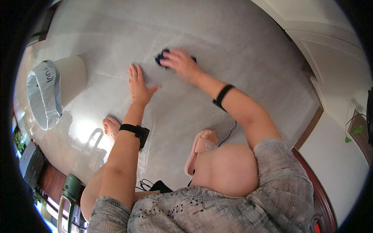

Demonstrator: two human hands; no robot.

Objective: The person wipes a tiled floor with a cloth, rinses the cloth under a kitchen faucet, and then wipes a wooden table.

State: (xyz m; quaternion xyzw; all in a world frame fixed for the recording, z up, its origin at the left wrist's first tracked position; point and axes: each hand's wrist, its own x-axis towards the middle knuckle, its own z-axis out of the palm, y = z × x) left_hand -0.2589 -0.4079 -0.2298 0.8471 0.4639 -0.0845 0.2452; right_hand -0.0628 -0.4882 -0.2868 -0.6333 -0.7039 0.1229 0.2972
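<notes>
A dark navy cloth lies bunched on the grey tiled floor. Over it is my right hand, palm down and slightly blurred, pressing on the cloth, whose edges show on both sides of the fingers. My left hand rests flat on the floor nearer to me and to the left, fingers spread, with nothing in it. Both forearms wear black straps.
At the left stands a pale bin with a light plastic liner. My feet are in pink slippers. White cabinet panels line the right side. A black cable lies beside my right foot.
</notes>
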